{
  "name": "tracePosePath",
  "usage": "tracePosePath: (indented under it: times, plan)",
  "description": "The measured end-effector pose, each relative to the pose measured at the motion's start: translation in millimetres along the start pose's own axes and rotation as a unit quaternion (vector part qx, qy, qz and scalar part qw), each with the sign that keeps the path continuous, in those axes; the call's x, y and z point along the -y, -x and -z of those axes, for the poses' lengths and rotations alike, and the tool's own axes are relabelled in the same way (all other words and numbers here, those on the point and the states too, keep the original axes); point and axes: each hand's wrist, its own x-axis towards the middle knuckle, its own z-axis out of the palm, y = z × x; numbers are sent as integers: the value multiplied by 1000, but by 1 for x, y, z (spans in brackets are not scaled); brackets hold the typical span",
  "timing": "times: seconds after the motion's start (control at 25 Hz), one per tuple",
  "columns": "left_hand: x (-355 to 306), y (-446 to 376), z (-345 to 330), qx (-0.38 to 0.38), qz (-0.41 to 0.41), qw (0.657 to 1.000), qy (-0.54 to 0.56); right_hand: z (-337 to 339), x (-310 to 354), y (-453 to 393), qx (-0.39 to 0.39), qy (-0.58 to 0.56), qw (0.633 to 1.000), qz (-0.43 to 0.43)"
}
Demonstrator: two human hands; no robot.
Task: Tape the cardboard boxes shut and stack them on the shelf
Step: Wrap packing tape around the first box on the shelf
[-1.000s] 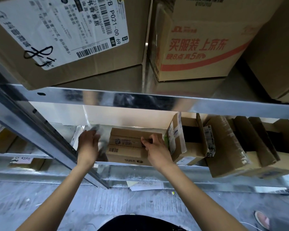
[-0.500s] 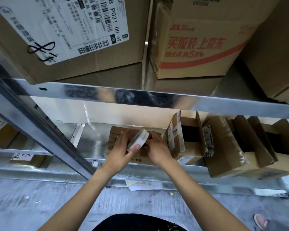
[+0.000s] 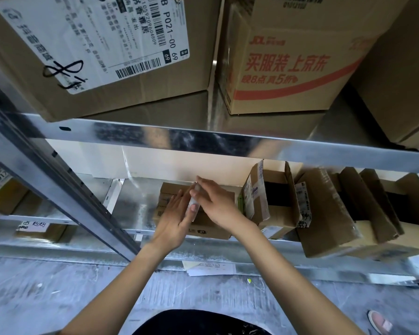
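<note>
L hand (image 3: 173, 217): lying flat on small cardboard box (image 3: 211, 229), fingers straight.
R hand (image 3: 214, 201): fingers pinching tape roll (image 3: 194, 199).

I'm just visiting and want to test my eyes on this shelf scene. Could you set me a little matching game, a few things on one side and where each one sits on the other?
Things:
1. small box
2. box with red print
3. open box
4. papers

Places:
A. on the floor below the shelf edge
B. lower shelf, under both hands
C. upper shelf, at the right
D. lower shelf, right of the hands, flaps apart

Pairs: 1-B, 2-C, 3-D, 4-A
</note>
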Motion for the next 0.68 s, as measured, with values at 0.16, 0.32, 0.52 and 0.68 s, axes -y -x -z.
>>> tracePosePath:
  times: [0.16, 0.32, 0.52, 0.68]
  plan:
    - [-4, -4, 1, -2, 2, 1000, -3, -3, 5, 0, -35, 130, 991, 23]
    - [3, -5, -3, 23, 13, 999, -45, -2, 12, 4, -99, 130, 986, 32]
    - [13, -2, -8, 25, 24, 997, -71, 8, 25, -18, -102, 133, 986, -19]
    - [5, -3, -2, 25, 45, 997, -54, 1, 33, -28, -102, 142, 985, -14]
